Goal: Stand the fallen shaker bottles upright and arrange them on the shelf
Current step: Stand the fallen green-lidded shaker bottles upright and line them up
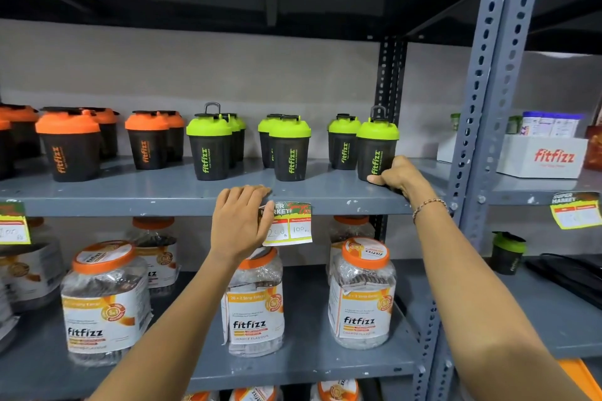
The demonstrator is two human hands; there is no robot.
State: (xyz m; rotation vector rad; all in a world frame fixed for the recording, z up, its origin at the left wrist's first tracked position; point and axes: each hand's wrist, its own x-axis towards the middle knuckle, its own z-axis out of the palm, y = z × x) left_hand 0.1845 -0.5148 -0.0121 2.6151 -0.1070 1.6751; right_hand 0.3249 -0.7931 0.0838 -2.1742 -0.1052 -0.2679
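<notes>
We reach both arms toward a grey metal shelf (163,192) where the shaker bottles all stand upright in loose rows. Our right hand (395,174) is at the base of the rightmost green-lidded shaker bottle (377,148), thumb and fingers curled around its lower right side and touching it, while the bottle stands on the shelf near the right front corner; a beaded bracelet (428,207) sits on that wrist. Our left hand (239,221) holds nothing: it lies open, fingers flat over the shelf's front edge, partly covering a price tag (290,225) that hangs there. To the left of the held bottle stand more green-lidded shakers (289,148) in pairs, one at the front left with its carry loop raised (209,142), and farther left the orange-lidded shakers (70,146). On the shelf below, clear jars with orange lids (361,293) stand well apart from each other. A white box (540,156) rests on the neighbouring shelf to the right.
</notes>
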